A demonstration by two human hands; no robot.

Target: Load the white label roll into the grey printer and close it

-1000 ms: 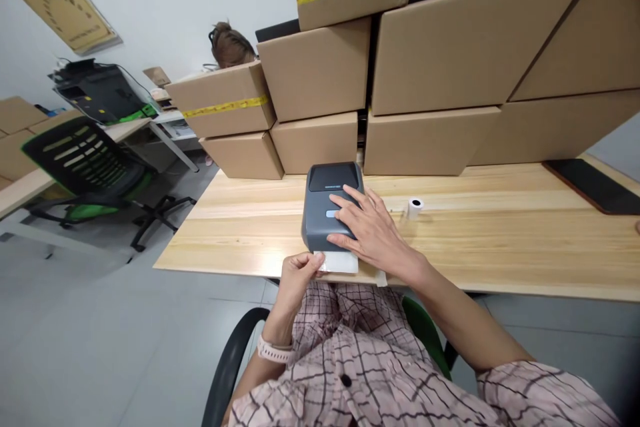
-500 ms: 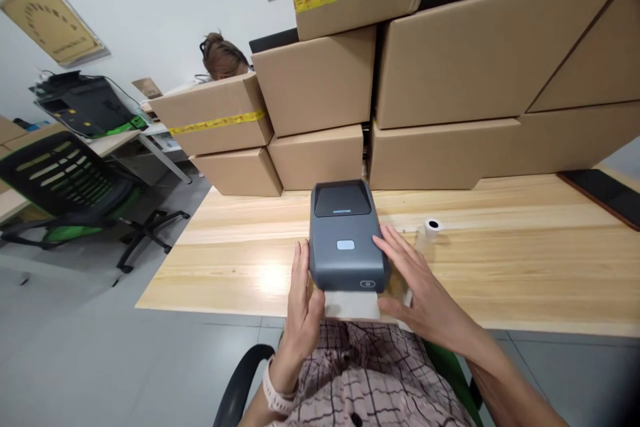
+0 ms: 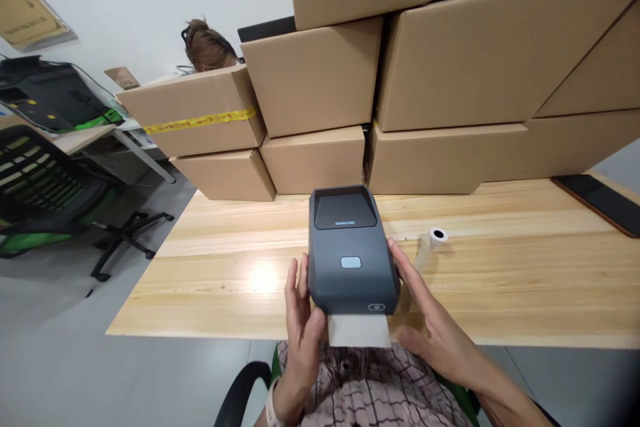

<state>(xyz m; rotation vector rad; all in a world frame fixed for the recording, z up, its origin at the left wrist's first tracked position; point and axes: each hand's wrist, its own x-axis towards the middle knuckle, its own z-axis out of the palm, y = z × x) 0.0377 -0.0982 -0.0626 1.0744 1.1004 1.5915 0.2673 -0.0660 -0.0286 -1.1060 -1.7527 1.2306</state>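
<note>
A long tabletop of pale, striped wood (image 3: pixel 530 273) spreads across the view, and along its far side stands a stacked wall of plain brown cardboard boxes (image 3: pixel 455 67), two of them banded with yellow tape. Toward the front edge, between the two hands, sits a dark grey-blue, boxy printer with bevelled edges (image 3: pixel 350 243); whether it rests fully on the wood or is slightly raised, I cannot tell. The left hand (image 3: pixel 303 337) and right hand (image 3: pixel 435 327) are both open, fingers extended rather than curled closed. A flat black phone with a brown edge (image 3: pixel 600 203) lies well apart at the far right. A short, blank-looking white paper strip (image 3: pixel 359 331) pokes from the printer's front, and beyond the right hand is a small white paper roll with a dark core (image 3: pixel 439 234). Smallest is the pale blue, rounded button (image 3: pixel 351 262) on the printer's top. The cover looks closed and paper is out, so that much seems done; the strip is not torn off, and what else is left cannot be told. The printer lies right of the left hand and left of the right hand, the fingers of each apparently touching its sides, while the strip sits between the thumbs, pinched by neither.
</note>
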